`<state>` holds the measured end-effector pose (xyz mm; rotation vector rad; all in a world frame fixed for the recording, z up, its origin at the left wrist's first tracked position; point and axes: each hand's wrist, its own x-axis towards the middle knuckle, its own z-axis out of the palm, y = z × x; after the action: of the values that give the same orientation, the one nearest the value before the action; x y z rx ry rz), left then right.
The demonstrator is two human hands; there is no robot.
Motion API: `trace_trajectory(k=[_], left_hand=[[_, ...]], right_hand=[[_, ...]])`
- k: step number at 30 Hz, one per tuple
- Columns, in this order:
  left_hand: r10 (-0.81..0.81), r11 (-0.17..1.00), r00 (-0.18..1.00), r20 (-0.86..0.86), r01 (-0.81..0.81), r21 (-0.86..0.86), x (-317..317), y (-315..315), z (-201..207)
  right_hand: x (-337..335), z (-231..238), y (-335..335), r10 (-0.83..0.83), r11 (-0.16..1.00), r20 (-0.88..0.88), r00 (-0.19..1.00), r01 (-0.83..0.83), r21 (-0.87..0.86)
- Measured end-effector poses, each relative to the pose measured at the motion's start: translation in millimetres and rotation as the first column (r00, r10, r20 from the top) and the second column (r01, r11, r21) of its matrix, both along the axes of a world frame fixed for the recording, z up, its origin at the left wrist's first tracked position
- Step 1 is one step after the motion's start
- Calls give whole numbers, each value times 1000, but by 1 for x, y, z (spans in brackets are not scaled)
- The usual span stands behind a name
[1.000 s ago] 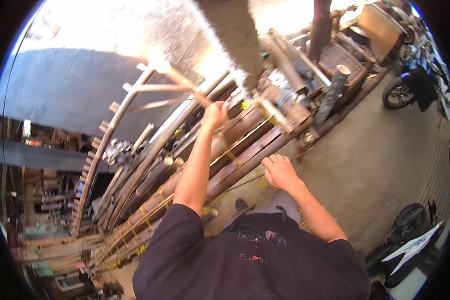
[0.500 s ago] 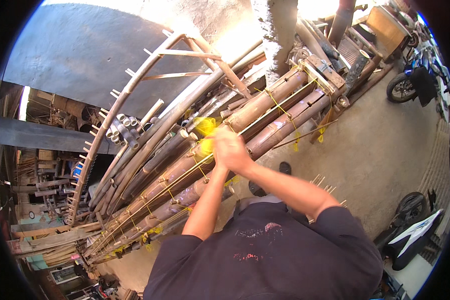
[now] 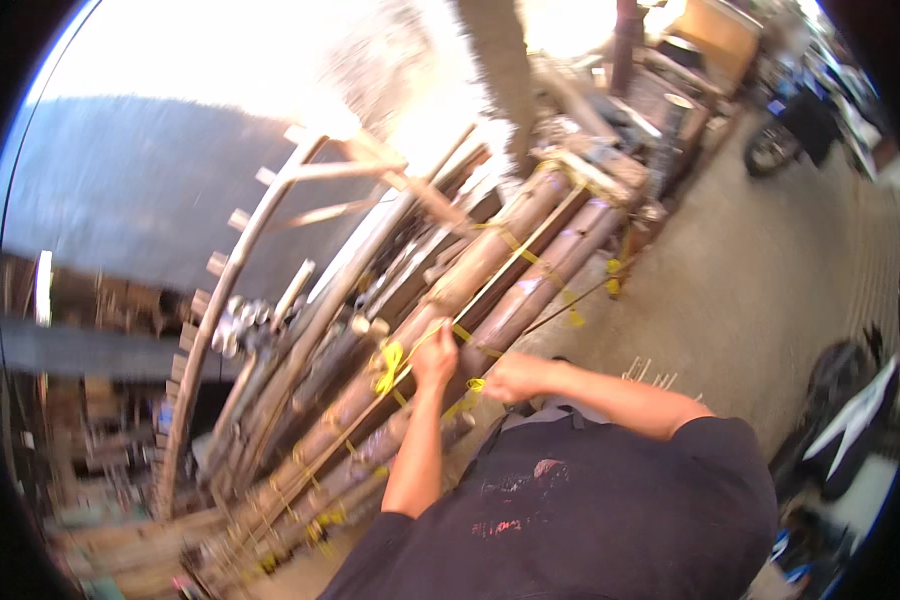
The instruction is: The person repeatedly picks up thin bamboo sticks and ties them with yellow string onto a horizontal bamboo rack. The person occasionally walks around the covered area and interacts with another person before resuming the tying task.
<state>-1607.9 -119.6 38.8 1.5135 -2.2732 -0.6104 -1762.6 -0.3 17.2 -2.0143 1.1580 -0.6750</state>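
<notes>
I see left hand (image 3: 435,358) pinched on yellow strap (image 3: 388,365) atop 2 bundled bamboo poles (image 3: 490,262), right hand (image 3: 505,378) fisted on strap's tail just beside, concrete floor (image 3: 770,300) beyond

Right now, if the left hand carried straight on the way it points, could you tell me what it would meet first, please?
Most likely the long brown bamboo poles: the left hand already rests at them, fingers aimed up and away, beside the yellow plastic tie. The blur leaves depth uncertain.
</notes>
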Motion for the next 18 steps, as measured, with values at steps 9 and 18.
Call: trace_trajectory(k=[9,18], left_hand=[[-140,866,989,-48,99,-490,0,-175,-46],[-510,859,852,-119,497,-123,-131,-109,-74]], right_hand=[[48,-7,6,-260,964,332,907,265,33],[-30,-61,94,-51,390,290,-956,248,887]])
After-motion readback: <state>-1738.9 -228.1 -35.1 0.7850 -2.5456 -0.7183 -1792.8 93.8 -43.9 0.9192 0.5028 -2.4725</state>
